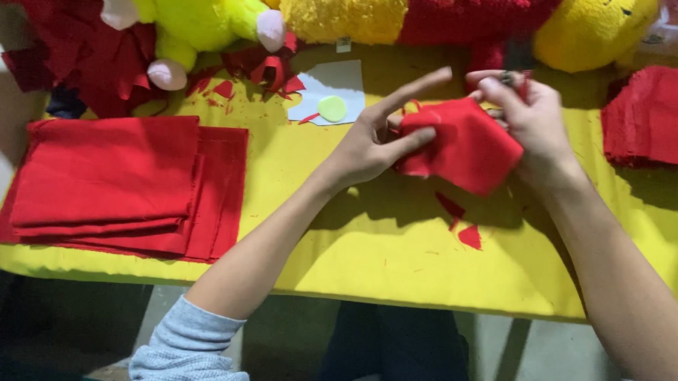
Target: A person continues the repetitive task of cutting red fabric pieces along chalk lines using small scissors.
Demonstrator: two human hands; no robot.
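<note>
My left hand (pixel 374 139) pinches the left edge of a folded piece of red cloth (pixel 464 146), with the index finger stretched out toward the right. Above the cloth's right side, my right hand (pixel 525 118) grips a pair of scissors (pixel 512 72), of which only dark handles show. The cloth hangs a little above the yellow table cover (pixel 397 253). Two small red cloth scraps (pixel 462 221) lie on the cover just below it.
A stack of folded red cloth (pixel 121 179) lies at the left. Cut red pieces are piled (pixel 657 115) at the right edge. Plush toys, yellow-green (pixel 187 16), yellow and red, line the far side. A grey card with a pale green disc (pixel 332 108) lies beside more red scraps.
</note>
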